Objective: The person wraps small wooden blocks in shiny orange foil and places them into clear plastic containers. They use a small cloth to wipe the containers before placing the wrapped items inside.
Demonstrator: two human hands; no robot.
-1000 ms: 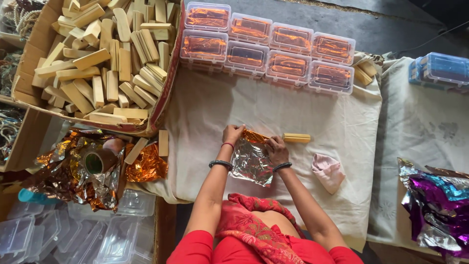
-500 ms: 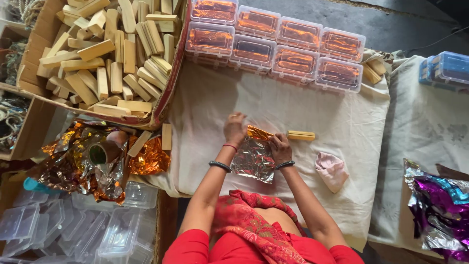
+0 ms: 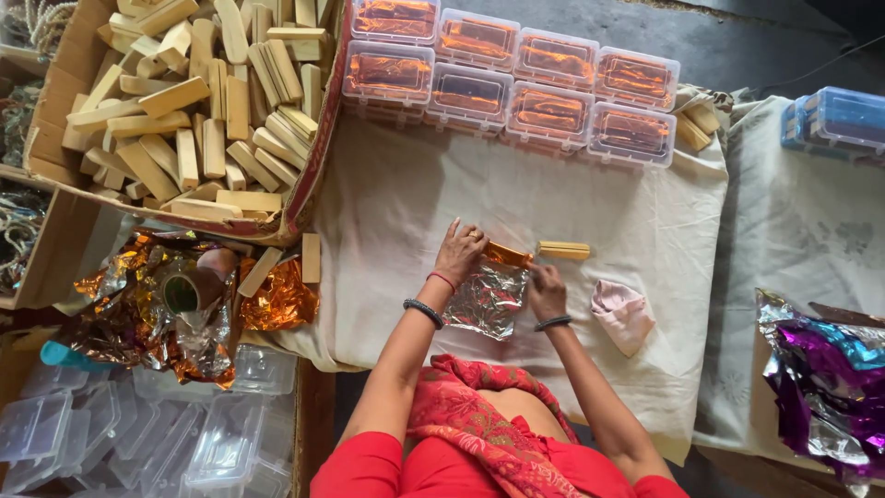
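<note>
A crinkled foil sheet (image 3: 486,300), silver on top with an orange edge, lies on the cream cloth (image 3: 516,198) in front of me. My left hand (image 3: 461,251) presses flat on its upper left corner, fingers spread over a rolled orange fold. My right hand (image 3: 546,290) pinches the foil's right edge. A pale wooden block (image 3: 563,249) lies just beyond the foil, to the right of the fold. Both wrists wear dark bead bracelets.
A cardboard box (image 3: 312,166) of several wooden blocks sits far left. Clear lidded boxes (image 3: 516,83) with orange foil line the far edge. A pink cloth (image 3: 620,314) lies right of my hand. Foil scraps and a tape roll (image 3: 184,293) sit left; purple foil (image 3: 830,387) right.
My left hand has opened and moved right onto the foil's rolled top edge. My right hand slid down to the foil's right side. The foil is rolled a little tighter.
</note>
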